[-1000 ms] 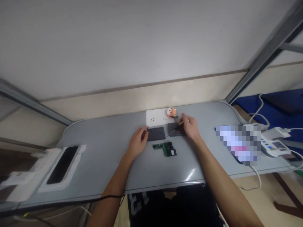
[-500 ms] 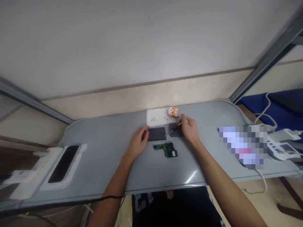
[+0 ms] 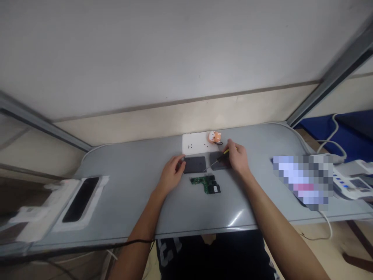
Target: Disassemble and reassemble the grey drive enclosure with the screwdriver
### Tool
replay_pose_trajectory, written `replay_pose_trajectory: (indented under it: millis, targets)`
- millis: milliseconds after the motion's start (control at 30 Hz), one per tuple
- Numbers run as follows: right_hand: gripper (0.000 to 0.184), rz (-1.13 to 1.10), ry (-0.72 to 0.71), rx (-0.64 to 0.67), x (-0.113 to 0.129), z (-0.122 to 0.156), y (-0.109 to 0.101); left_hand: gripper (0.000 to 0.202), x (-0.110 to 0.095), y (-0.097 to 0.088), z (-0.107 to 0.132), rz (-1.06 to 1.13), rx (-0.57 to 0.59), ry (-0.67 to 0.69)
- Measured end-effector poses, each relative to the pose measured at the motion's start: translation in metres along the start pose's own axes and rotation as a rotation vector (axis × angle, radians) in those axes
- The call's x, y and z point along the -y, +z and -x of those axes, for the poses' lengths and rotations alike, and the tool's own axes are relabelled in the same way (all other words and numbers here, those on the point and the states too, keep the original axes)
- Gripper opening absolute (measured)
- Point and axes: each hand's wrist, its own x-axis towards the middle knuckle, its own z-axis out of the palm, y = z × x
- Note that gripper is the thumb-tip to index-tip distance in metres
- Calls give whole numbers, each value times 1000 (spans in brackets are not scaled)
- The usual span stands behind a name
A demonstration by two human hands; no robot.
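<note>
My left hand (image 3: 172, 172) grips the left edge of a dark, flat rectangular case half (image 3: 194, 165) lying on the table, thumb at the near side and fingers at the far corner. In my right hand (image 3: 238, 157) is a screwdriver (image 3: 222, 156) with a black and yellow handle. Its thin shaft slants down to the left, the tip at the case half's lower right corner; whether it touches cannot be made out. Partly beneath the right hand lies a second dark rectangular piece (image 3: 216, 163). A green circuit board (image 3: 206, 182) with a black block rests closer to me.
Several tiny dark screws (image 3: 190, 146) lie on a white sheet (image 3: 198, 140), beside an orange and white animal figure (image 3: 214, 137). A black phone (image 3: 81, 199) is at the left. On the right stand a blurred-out device (image 3: 303, 181) and a white power strip (image 3: 354, 184) with cables.
The view has shifted slightly. My right hand and the screwdriver have moved a little to the right, the tip now nearer the case half's corner. My left hand keeps its place on the case half.
</note>
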Motion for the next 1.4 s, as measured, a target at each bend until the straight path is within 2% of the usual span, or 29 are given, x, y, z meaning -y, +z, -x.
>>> replay_pose_trajectory:
  millis: [300,533,800,1067,1233,1300,1400]
  targets:
    - [51,-109,102,65,-2,-2,-2,33,3,2,1,18,7,-10]
    - [53,-64,33,63,-6,-3,-1,34,2,2,1,7,11,-5]
    - [54,-79,52,88,-5,1,2,34,1,2,1,11,13,5]
    - [54,-49,47,54,-8,-6,-5,34,0,2,1,-29,8,17]
    - [49,-116,65,28,-3,-4,-8,40,5,4,0,-24,-11,18]
    - [48,-139,21,-20,-2,-6,-11,38,5,3,0,-41,-2,30]
    - [48,-166,-130,-113,-3,-12,-17,37,3,2,-1,-62,9,44]
